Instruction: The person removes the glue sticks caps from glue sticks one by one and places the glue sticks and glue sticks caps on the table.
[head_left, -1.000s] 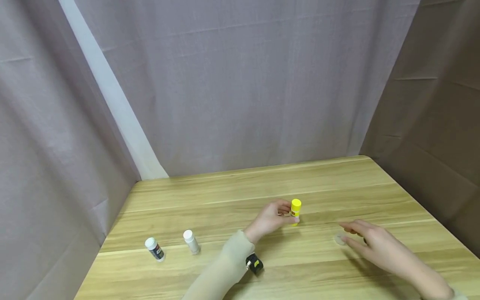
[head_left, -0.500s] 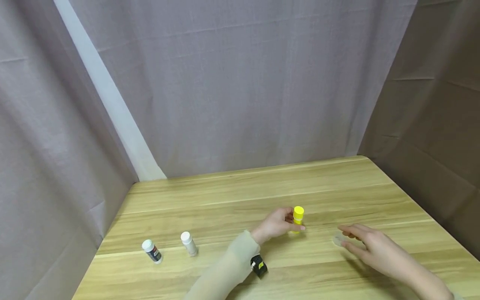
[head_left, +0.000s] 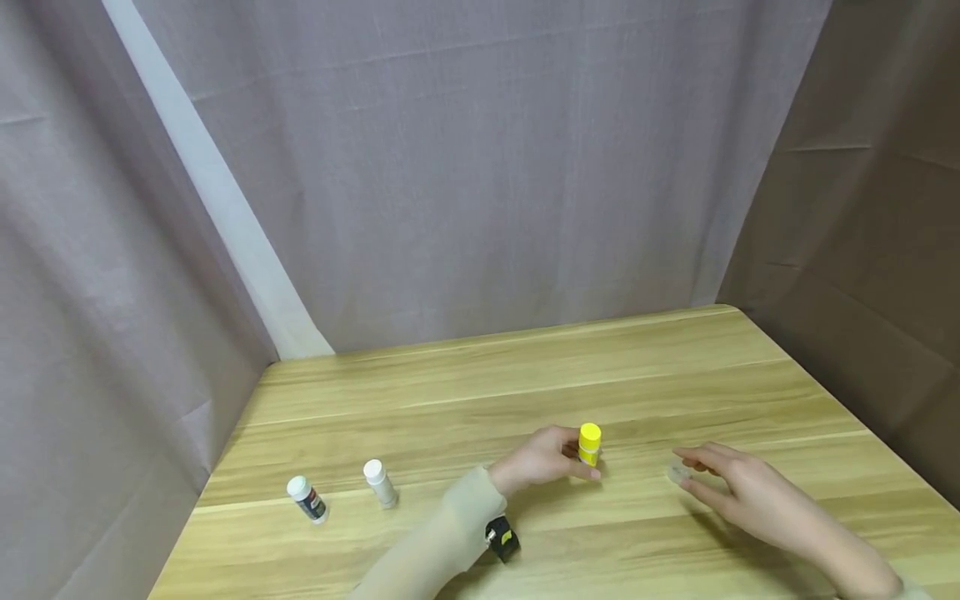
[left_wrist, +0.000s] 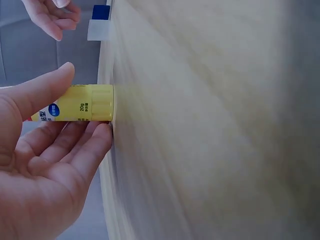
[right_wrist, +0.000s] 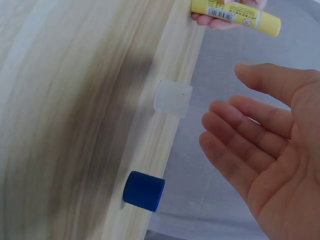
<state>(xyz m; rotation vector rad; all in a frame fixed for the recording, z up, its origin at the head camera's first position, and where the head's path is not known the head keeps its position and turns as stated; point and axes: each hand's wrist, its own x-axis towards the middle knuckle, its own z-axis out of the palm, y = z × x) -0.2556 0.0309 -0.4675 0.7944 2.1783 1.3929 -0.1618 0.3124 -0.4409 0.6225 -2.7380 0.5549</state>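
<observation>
My left hand grips a yellow glue stick and holds it upright near the middle of the wooden table. In the left wrist view the thumb and fingers are curled round the glue stick, whose base meets the table top. My right hand hovers open to the right, its fingertips beside a translucent cap. In the right wrist view the translucent cap and a blue cap stand on the table before the open palm, with the glue stick beyond them.
Two small white-capped bottles lie at the table's left front. A black and yellow wrist device sits under my left sleeve. Grey curtains close in the back and both sides, and the table's right edge runs beside the right hand.
My left hand has brought the glue stick a little lower and nearer to me. The right hand has stayed by the translucent cap.
</observation>
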